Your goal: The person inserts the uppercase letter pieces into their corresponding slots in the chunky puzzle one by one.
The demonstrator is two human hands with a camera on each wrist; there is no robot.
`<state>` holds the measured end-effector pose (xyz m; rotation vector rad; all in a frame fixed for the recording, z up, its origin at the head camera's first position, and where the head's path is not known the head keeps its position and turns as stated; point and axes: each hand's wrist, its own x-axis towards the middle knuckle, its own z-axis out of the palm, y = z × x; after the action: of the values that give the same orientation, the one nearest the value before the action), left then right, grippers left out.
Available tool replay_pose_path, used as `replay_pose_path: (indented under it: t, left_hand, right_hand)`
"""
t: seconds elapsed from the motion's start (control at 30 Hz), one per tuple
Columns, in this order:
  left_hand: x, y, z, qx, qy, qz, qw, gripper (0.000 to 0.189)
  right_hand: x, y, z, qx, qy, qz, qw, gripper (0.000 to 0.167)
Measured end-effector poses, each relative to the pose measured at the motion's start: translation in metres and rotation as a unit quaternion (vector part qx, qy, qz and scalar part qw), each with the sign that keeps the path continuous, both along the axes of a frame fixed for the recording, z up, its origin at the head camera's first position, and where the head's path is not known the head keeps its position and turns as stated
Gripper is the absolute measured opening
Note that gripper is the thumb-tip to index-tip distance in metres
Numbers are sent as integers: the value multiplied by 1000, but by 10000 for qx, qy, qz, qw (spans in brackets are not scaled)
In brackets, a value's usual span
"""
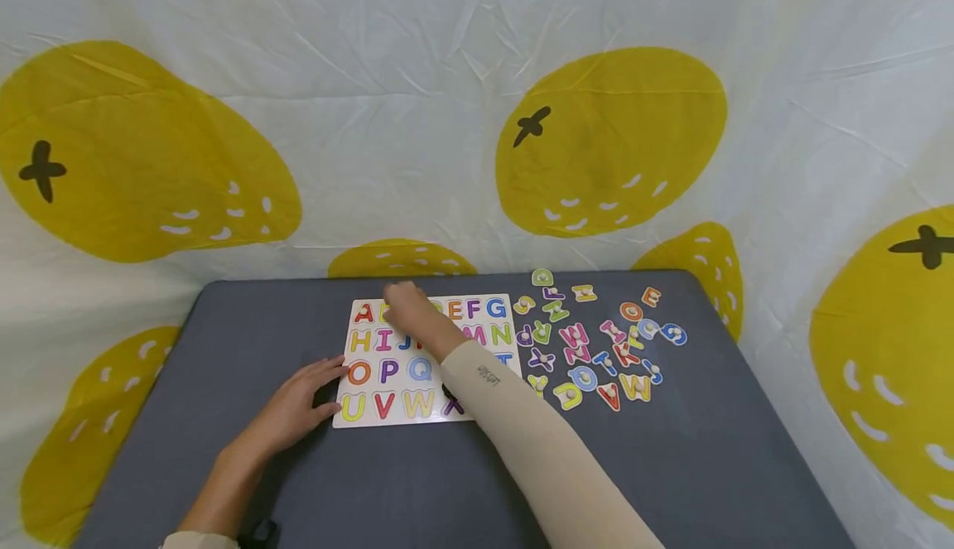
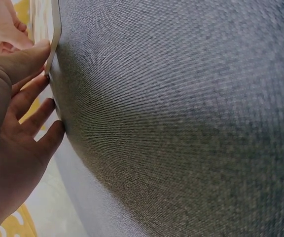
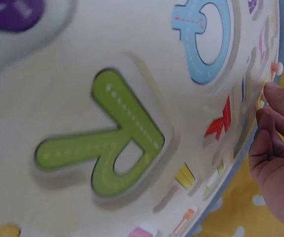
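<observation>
A white alphabet puzzle board (image 1: 373, 387) with printed capital letters lies on the table. My right hand (image 1: 412, 313) is over its top row, just right of the red A (image 1: 363, 312). In the right wrist view, thumb and fingers pinch a small yellow letter piece (image 3: 261, 102) at the board, mostly hidden by the fingers. The A there carries a small knob (image 3: 278, 68). My left hand (image 1: 301, 400) rests at the board's left edge, fingers extended. Its thumb (image 2: 36, 57) touches the board's rim in the left wrist view.
Loose knobbed letter pieces, among them a red A (image 1: 609, 397), a yellow W (image 1: 635, 388) and an orange E (image 1: 652, 297), lie scattered right of the board. The dark grey table (image 1: 417, 483) ends at a white curtain (image 1: 417, 151) with yellow fruit prints. The right sleeve (image 1: 537, 441) crosses the board.
</observation>
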<state>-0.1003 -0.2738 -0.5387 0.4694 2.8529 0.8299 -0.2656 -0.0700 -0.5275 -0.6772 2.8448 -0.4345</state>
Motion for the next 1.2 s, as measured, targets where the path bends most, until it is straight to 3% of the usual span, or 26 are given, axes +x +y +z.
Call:
replay_pose_path:
  t: [0.23, 0.57, 0.93, 1.2]
  left_hand:
    - [-1, 0, -2, -14, -4, 25, 10000, 55]
    - [0, -1, -2, 4, 15, 23, 10000, 55]
    - [3, -4, -2, -72, 11, 12, 10000, 56]
    - [0, -1, -2, -11, -14, -18, 10000, 56]
  right_hand:
    - [1, 15, 12, -537, -292, 17, 9981, 29]
    - [6, 63, 30, -1504, -275, 285, 9878, 22]
    - [30, 135, 38, -1983, -184, 52, 9800, 21]
    - [51, 204, 41, -2106, -89, -52, 9775, 24]
